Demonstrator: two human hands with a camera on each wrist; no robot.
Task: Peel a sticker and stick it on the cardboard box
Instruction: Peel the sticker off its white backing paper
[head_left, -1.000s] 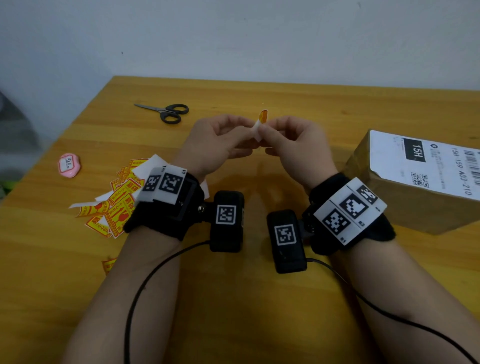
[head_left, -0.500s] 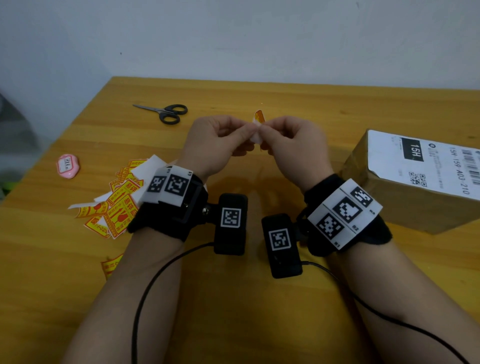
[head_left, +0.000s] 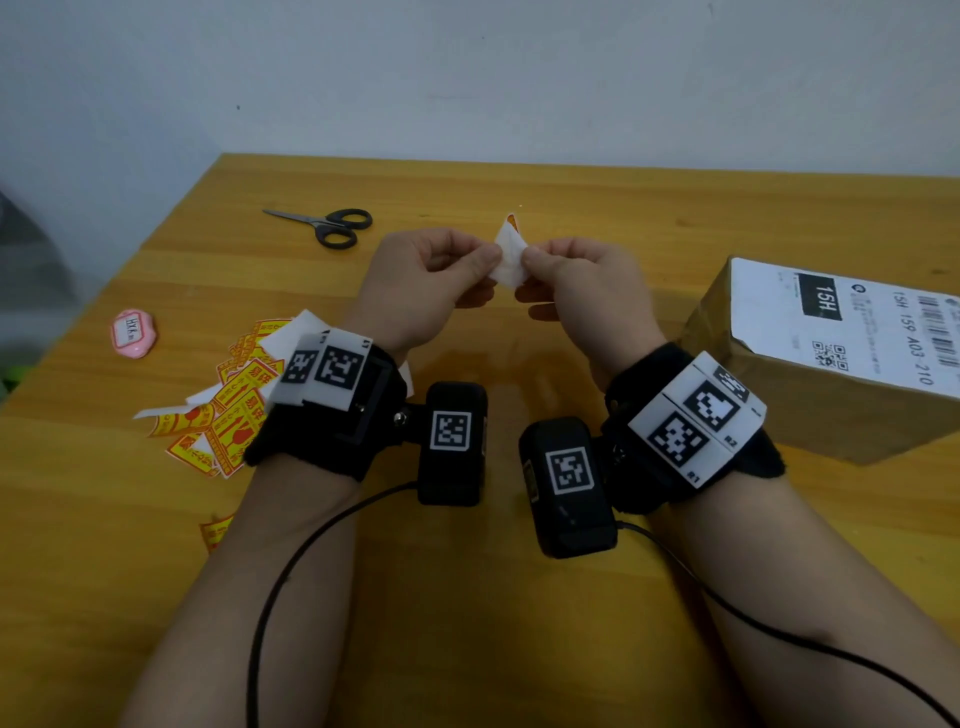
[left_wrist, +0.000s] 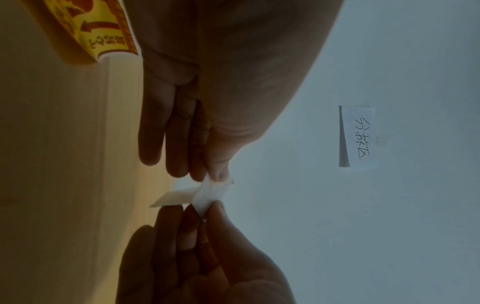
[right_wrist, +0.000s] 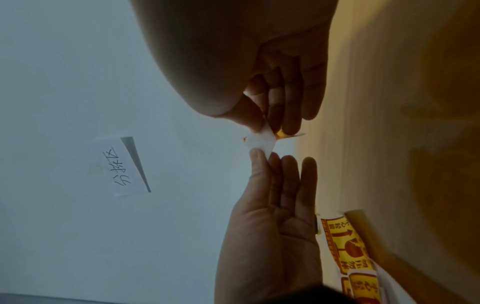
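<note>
White sticker (head_left: 509, 254), pinched by both hands

Both hands raised over the orange-brown wooden table (head_left: 519, 623). Left hand (head_left: 415, 291) and right hand (head_left: 587, 291) each pinch one side of a small white-backed sticker (head_left: 510, 254) — an orange corner shows at its top edge. Brown cardboard box with a white shipping label (head_left: 831, 358) sits to the right, apart from the hands. Pile of yellow-and-red warning stickers (head_left: 228, 410) lies left, partly under the left wrist. Black-handled scissors (head_left: 332, 226) lie farther back; a pink oval object with a white label (head_left: 132, 333) sits near the left edge — wrist rigs carry black-and-white marker tags.
</note>
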